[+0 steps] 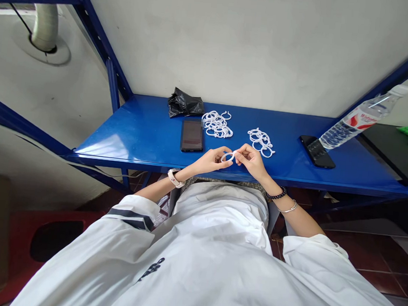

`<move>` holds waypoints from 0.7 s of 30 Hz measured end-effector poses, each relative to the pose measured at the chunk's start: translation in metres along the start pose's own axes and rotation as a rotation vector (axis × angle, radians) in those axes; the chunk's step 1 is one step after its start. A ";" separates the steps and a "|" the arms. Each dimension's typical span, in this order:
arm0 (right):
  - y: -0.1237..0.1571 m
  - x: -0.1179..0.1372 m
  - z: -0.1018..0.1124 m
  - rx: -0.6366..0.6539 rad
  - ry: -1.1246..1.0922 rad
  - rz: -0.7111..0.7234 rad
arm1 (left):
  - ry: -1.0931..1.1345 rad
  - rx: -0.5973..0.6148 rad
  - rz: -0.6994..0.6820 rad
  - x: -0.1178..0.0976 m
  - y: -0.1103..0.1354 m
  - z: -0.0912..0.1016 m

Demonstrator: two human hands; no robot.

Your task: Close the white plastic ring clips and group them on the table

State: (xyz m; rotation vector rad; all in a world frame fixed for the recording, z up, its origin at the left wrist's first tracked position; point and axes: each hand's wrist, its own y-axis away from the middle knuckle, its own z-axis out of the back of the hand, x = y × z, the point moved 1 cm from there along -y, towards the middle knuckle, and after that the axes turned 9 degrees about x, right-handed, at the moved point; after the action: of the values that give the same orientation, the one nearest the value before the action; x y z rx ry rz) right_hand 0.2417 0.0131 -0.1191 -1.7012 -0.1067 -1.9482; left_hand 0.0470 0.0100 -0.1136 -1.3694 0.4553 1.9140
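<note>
A white plastic ring (pixel 227 157) is held between both hands over the front edge of the blue table (pixel 144 133). My left hand (pixel 213 160) grips the ring's left side between thumb and fingers. On its right side, my right hand (pixel 250 160) pinches the ring with thumb and forefinger; the pinched spot is partly hidden by the fingertips. Behind my left hand lies a heap of white rings (pixel 218 124), several with small knobs. A smaller group of white rings (pixel 261 142) lies just behind my right hand.
A phone (pixel 192 136) lies left of the heap, with a crumpled black plastic bag (pixel 185 103) behind it. At the right are another phone (pixel 317 152) and an upright water bottle (pixel 364 117). Blue metal posts (pixel 97 24) frame the table against the wall.
</note>
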 end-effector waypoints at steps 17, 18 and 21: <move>-0.002 -0.005 0.001 0.061 0.015 -0.003 | -0.090 0.002 -0.003 -0.001 -0.001 -0.001; -0.002 -0.005 0.001 0.060 0.014 -0.002 | -0.095 0.003 -0.003 -0.001 -0.001 -0.001; -0.002 -0.005 0.001 0.068 0.004 0.003 | -0.103 0.003 -0.004 -0.002 -0.001 -0.001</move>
State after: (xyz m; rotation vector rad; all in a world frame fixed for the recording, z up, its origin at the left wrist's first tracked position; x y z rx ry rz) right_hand 0.2419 0.0165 -0.1235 -1.6524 -0.1664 -1.9241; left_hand 0.0488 0.0093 -0.1116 -1.2622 0.4047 1.9685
